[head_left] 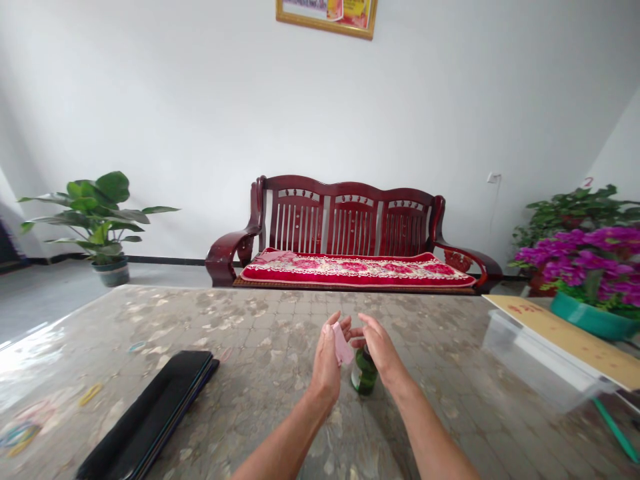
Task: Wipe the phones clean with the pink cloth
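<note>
My left hand point(327, 363) is raised over the table with its fingers pinched on a small pink piece point(343, 343), soft like tissue or cloth. My right hand point(379, 347) hovers just to its right, fingers loosely stretched toward the pink piece and above a small dark green bottle point(363, 375). The bottle stands upright on the patterned table point(260, 333), partly hidden behind my right hand. I cannot tell whether the right fingertips touch the bottle's top.
A flat black case point(150, 417) lies at the near left with coloured rubber bands point(90, 393) beside it. A clear plastic box point(540, 357) with a board on top and purple flowers point(590, 260) stand at right. A red wooden bench point(350, 233) and a potted plant point(100, 220) stand beyond.
</note>
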A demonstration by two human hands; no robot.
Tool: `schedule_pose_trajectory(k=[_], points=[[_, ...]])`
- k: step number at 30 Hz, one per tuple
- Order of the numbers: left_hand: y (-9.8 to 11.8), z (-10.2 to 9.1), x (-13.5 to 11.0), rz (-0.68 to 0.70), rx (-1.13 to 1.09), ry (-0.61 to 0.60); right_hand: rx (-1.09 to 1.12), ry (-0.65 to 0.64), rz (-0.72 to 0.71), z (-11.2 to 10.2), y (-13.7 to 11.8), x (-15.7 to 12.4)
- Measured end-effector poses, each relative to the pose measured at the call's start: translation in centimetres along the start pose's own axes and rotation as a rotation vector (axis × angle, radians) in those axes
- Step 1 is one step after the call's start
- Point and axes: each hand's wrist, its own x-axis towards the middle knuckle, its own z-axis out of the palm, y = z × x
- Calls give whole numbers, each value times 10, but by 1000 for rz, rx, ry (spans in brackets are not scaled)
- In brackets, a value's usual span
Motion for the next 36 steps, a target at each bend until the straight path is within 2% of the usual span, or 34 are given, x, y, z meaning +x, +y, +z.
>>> schedule_pose_trajectory(k=[17, 36], points=[[4, 6, -6, -6, -1, 44, 14, -17, -3, 1, 1, -2], [2, -3, -2, -2, 17, 24, 4, -49, 7, -1, -2, -3]])
